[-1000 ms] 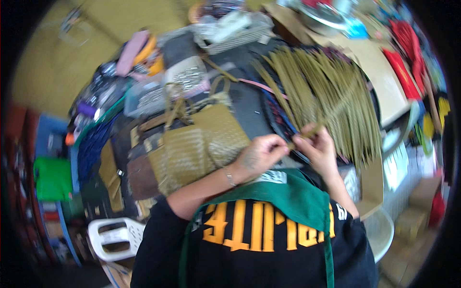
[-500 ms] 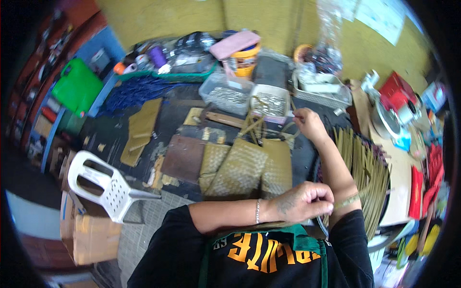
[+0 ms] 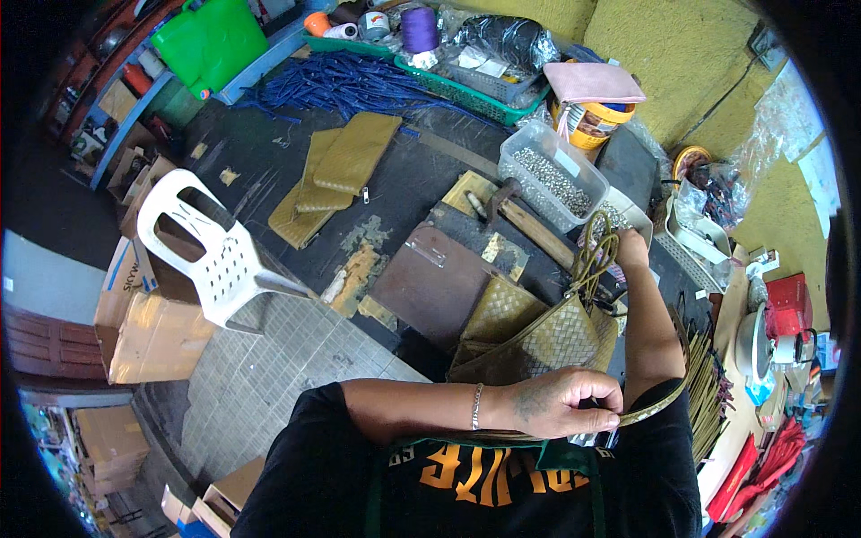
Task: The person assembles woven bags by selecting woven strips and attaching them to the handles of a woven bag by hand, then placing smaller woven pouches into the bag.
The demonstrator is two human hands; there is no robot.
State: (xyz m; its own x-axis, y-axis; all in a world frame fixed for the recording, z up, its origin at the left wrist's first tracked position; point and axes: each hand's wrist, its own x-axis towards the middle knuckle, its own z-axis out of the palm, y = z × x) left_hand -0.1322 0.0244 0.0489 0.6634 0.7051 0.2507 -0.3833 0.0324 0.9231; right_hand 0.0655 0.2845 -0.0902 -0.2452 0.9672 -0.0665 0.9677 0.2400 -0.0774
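Note:
My left hand [image 3: 569, 403] is closed in a pinch, close to my chest. It grips the end of an olive woven strap [image 3: 647, 411], which curves up past my right forearm. My right hand [image 3: 633, 251] is stretched out at the near edge of a white box [image 3: 635, 213] of small metal pieces; its fingertips are mostly hidden. Beside that hand, loops of olive cord [image 3: 592, 260] stand up over an olive woven bag [image 3: 547, 345]. A brown flat board [image 3: 432, 282] lies to the left of the bag, and a wooden-handled hammer [image 3: 535, 233] lies beyond it.
A clear tub [image 3: 553, 175] of metal bits stands next to the white box. Olive pouches [image 3: 345, 166] and blue strips [image 3: 336, 85] lie on the dark table [image 3: 260, 152]. A white plastic chair [image 3: 211, 251] stands at left. Olive strips [image 3: 704, 386] hang at right.
My view has swung left, so the table's things sit farther right in the picture. My right hand has turned and its fingers now reach by the white box. My left hand keeps its pinch.

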